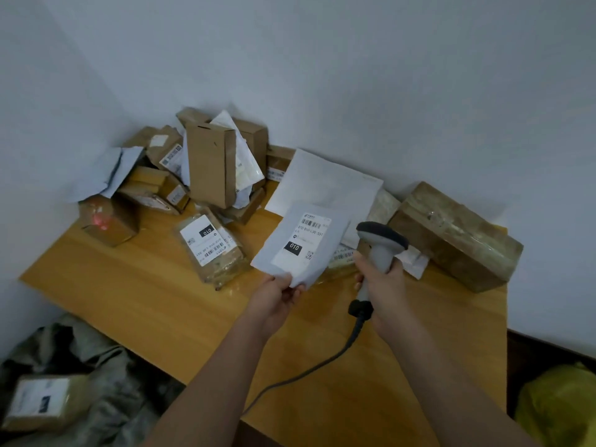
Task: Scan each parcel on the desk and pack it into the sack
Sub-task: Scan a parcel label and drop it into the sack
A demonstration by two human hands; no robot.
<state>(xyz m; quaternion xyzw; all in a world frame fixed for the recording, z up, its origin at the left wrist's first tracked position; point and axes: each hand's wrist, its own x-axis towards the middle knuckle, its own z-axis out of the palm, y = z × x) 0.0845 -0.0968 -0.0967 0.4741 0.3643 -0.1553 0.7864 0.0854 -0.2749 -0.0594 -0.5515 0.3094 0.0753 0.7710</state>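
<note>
Right now the left hand (280, 293) pinches the bottom edge of a flat grey mailer (298, 245), label up, held above the desk (135, 298); the right hand (382, 283) grips the handle of a grey scanner (380, 241), cable (309, 372) trailing toward the desk's near edge; scanner head sits just beside the mailer's right edge and seems aimed past it, since a red glow lands on a small brown box (108, 221) at far left; so the step is the scan, prob. not yet lined up w/ this barcode. Next move, I'd say: swing the scanner onto the label, then carry the mailer down-left to the sack (106, 375), which lies on the floor beside the desk w/ one labelled parcel (42, 401) already in it. Beyond: a labelled package (211, 246) near the mailer, a heap of boxes (209, 162) in the corner, a big taped box (454, 235) at right.
</note>
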